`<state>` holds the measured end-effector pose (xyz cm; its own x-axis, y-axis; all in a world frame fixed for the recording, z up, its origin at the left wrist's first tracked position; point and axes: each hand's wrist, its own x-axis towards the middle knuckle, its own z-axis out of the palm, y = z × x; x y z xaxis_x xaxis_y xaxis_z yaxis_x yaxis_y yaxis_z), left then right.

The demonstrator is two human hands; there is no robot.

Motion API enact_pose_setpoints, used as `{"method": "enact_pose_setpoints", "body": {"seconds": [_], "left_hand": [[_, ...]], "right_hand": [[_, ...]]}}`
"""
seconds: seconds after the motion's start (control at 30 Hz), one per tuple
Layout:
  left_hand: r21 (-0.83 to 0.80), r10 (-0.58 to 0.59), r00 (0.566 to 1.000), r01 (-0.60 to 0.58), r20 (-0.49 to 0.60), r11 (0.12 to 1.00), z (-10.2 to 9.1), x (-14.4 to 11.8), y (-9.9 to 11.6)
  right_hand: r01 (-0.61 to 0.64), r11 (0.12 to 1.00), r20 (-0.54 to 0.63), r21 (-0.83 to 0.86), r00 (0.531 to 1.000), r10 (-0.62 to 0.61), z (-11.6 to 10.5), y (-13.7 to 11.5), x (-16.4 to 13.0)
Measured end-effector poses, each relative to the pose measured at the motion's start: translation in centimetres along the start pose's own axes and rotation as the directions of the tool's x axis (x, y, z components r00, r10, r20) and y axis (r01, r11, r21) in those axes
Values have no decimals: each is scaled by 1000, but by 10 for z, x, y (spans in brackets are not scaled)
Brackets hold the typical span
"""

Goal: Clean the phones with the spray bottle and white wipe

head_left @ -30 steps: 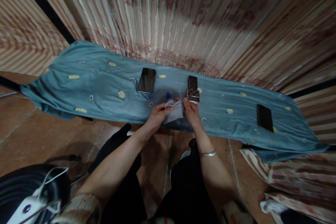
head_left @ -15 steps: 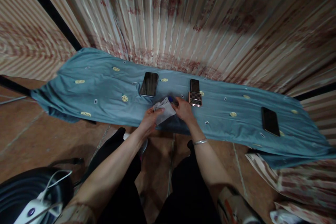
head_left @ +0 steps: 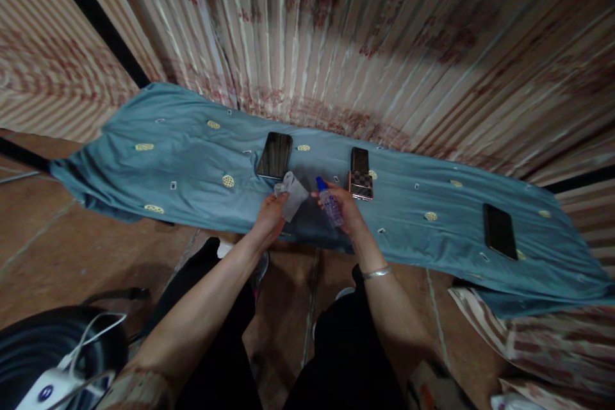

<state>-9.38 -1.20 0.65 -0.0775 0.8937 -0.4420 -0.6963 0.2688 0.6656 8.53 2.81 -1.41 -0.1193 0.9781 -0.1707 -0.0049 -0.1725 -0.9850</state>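
Note:
My left hand (head_left: pixel 270 216) pinches a pale grey cloth (head_left: pixel 295 197), which hangs over the near half of the bench. In my right hand (head_left: pixel 346 206) is a small clear spray bottle (head_left: pixel 331 205) with a blue top, tilted toward the upper left. A gap separates the cloth and the bottle. Just beyond the cloth lies a dark-screened tablet (head_left: pixel 275 155). To the right of the bottle, a phone with a checkered lower half (head_left: pixel 360 184) lies against a dark phone (head_left: pixel 359 159); whether they are one folding device I cannot tell.
A blue-green sheet (head_left: pixel 202 160) with yellow prints covers the narrow bench. Another dark phone (head_left: pixel 500 231) lies at its right end. Striped curtains (head_left: pixel 298 32) hang behind. On the floor at lower left are a black coil (head_left: pixel 48 339) and a white power strip (head_left: pixel 52 387).
My hands have moved apart. The bottle, mostly hidden behind the cloth and fingers before, now shows in my right hand. The cloth has shifted slightly left with my left hand.

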Motion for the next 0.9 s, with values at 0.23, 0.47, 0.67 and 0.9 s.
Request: {"method": "enact_pose_setpoints", "body": {"seconds": [0.23, 0.47, 0.67, 0.9], "left_hand": [[26, -18, 1000, 18, 14, 1000, 10, 6, -4], [15, -59, 995, 58, 81, 998, 22, 2, -7], [48, -73, 990, 68, 123, 997, 22, 2, -7], [39, -71, 992, 67, 108, 997, 25, 1, -11]], "right_hand": [[-131, 951, 271, 282, 961, 52, 4, -15, -28], [36, 999, 201, 34, 979, -42, 4, -8, -35], [-69, 985, 228, 156, 973, 32, 8, -18, -39], [-44, 986, 213, 162, 977, 9, 9, -20, -40]]}}
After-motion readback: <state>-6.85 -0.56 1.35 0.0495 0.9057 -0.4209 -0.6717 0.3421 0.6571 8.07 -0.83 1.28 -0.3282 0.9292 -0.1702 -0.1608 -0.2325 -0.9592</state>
